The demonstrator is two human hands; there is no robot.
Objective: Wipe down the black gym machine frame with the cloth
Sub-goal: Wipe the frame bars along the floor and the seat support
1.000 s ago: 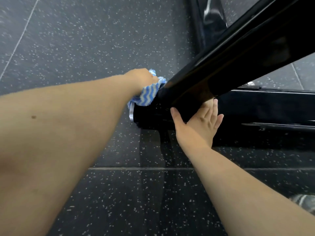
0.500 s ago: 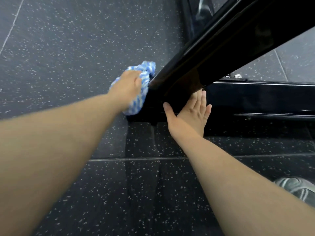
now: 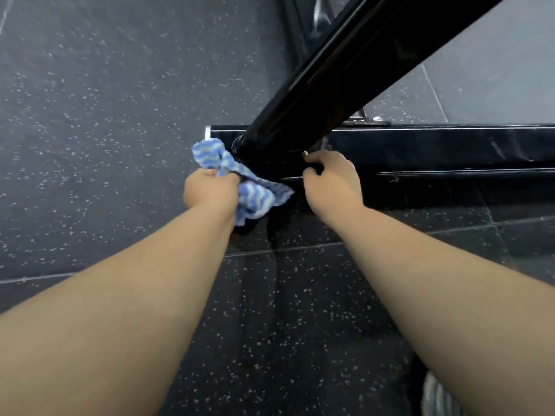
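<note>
two bare hands, one cloth, one black frame [image 3: 288, 139] with two members in view. the left hand [image 3: 210, 192] is closed in a fist round the bunched blue-and-white striped cloth [image 3: 255, 198], which touches the foot of the slanted tube [image 3: 360, 64] where it meets the base bar [image 3: 450, 145]. the right hand [image 3: 332, 181] has its fingers curled over the near edge of that bar, just right of the joint. the tube's long axis climbs from the joint toward the upper right. the bar lies flat on the speckled floor [image 3: 105, 100], running left to right, its left end beside the cloth. one shoe tip [image 3: 435, 397] shows at the lower right.
</note>
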